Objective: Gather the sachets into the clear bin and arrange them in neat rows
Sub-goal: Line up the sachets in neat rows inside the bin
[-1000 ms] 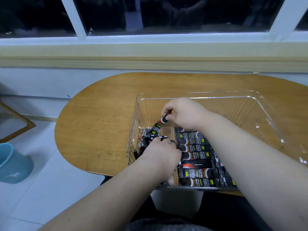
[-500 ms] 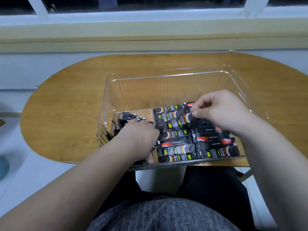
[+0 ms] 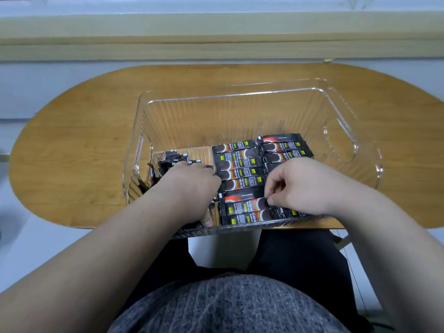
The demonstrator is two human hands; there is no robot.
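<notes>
Glossy black oblong sachets [image 3: 240, 169] lie in two flat rows inside the clear ribbed plastic bin [image 3: 216, 116], at the near edge of the oval wooden bench [image 3: 79, 145]. The left hand [image 3: 189, 186] grips a loose bunch [image 3: 171, 159] beside them; the right hand [image 3: 302, 186] pinches the end of one sachet [image 3: 245, 205].

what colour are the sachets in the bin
The sachets are black with red bands and yellow-green labels; head view.

Sachets [image 3: 240, 169]: black, each with a red-orange arc round a dark disc, white lettering and a small yellow-green patch.
Bin [image 3: 240, 95]: clear, walls finely ribbed.
Table [image 3: 84, 140]: honey-brown wood grain.
Sweater [image 3: 228, 306]: grey, flecked knit.
Trousers [image 3: 300, 255]: black.
Window ledge [image 3: 216, 27]: pale cream-yellow.
</notes>
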